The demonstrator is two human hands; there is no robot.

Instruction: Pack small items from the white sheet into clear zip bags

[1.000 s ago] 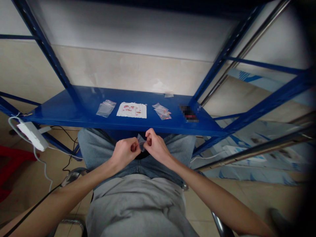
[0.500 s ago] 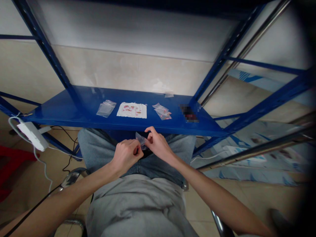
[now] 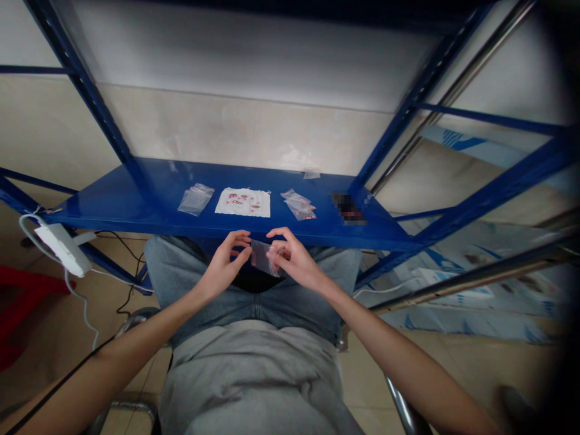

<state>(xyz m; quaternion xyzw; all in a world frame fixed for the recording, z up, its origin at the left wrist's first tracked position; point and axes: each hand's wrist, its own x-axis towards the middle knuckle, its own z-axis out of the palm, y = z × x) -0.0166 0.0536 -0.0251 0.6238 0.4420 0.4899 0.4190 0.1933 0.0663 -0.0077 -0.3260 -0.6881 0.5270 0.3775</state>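
Observation:
A small clear plastic bag (image 3: 261,257) is held in front of my lap, just below the shelf's front edge. My right hand (image 3: 292,257) pinches its right side. My left hand (image 3: 223,264) is beside it with fingers apart, fingertips at the bag's left edge. Nothing shows inside the bag. On the blue metal shelf (image 3: 136,205) lie a clear zip bag (image 3: 196,200), a white sheet with red print (image 3: 243,202) and clear bags with red contents (image 3: 298,205). A dark object (image 3: 348,209) is blurred out.
My jeans (image 3: 190,272) fill the area below my hands. Blue upright frames (image 3: 95,103) flank the shelf, and a steel tube (image 3: 462,284) crosses at right. A white power strip (image 3: 61,249) with cables hangs at left, above a red stool (image 3: 22,296).
My left hand has opened and drawn left from the bag, which it pinched earlier. The bag now spreads flatter from my right hand, and both hands sit slightly higher.

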